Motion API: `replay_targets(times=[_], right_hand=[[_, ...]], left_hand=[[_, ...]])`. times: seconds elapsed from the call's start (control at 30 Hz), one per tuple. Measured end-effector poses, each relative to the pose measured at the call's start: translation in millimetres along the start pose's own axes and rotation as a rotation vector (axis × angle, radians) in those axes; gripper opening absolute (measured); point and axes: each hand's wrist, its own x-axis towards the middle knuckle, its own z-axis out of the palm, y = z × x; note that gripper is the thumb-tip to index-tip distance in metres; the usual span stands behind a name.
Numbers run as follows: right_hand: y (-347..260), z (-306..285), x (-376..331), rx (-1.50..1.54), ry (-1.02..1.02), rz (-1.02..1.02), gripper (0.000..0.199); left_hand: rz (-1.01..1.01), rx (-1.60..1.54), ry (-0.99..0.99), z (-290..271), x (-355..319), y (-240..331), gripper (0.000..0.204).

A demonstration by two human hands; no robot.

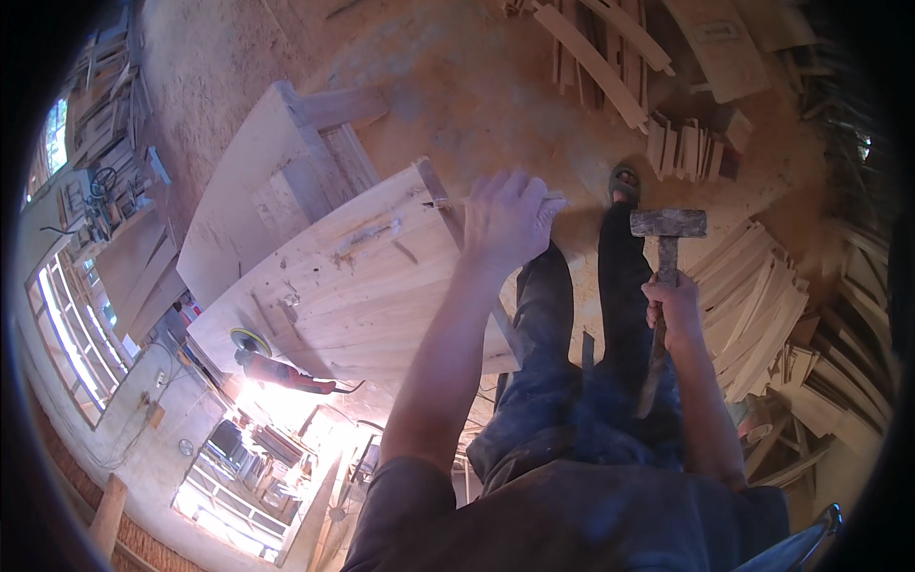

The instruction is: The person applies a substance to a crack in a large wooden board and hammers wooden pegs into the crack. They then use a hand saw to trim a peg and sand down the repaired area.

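Wooden wedge (551,203) pinched in left hand (505,219) at the edge of the plank panel (372,286); right hand (675,305) clenched on hammer (667,229) handle, head raised just right of the wedge. Angle grinder (272,367) lies at panel's near edge.

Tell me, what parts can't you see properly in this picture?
- What the left hand presses on at the wooden panel's edge: head view, the hand itself covers it.
- The hammer's handle middle: the right hand is wrapped round it.
- The panel's near corner: hidden behind the left forearm.
- The angle grinder by the panel: partly washed out by glare.
- The small tools at far left: too small and bent by the lens.
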Motion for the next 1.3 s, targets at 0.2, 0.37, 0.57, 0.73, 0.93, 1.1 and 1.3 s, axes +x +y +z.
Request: replay_targets(times=[0.2, 0.37, 0.57, 0.73, 0.93, 1.1, 1.3], right_hand=[[-13.0, 22.3, -8.7, -0.027, -0.014, -0.035, 0.016], [-39.2, 41.3, -20.1, 0.030, -0.024, -0.143, 0.016], [-42.8, 88.9, -25.2, 0.300, 0.011, -0.221, 0.017], [-55.3, 111.9, -24.8, -0.041, -0.166, -0.180, 0.015], [-54.0, 111.9, -31.5, 0.172, 0.019, -0.221, 0.015], [-56.4, 118.9, -45.6, -0.032, -0.123, -0.185, 0.014], [-62.5, 119.9, -56.0, 0.202, 0.032, -0.285, 0.015]], left_hand=[[-0.007, 0.027, 0.055, 1.2, -0.9, -1.1, 0.021], [-0.067, 0.042, 0.057, 4.8, 8.7, -4.6, 0.021], [-0.080, -0.001, 0.013, -0.4, 15.1, -5.5, 0.023], [-0.052, 0.004, 0.015, -5.2, 12.6, -11.8, 0.023], [-0.059, -0.051, -0.034, -11.1, 8.6, -14.9, 0.020], [-0.030, -0.080, 0.005, -16.5, 7.2, -20.9, 0.021], [-0.035, -0.129, -0.009, -19.4, 7.5, -24.5, 0.023]])
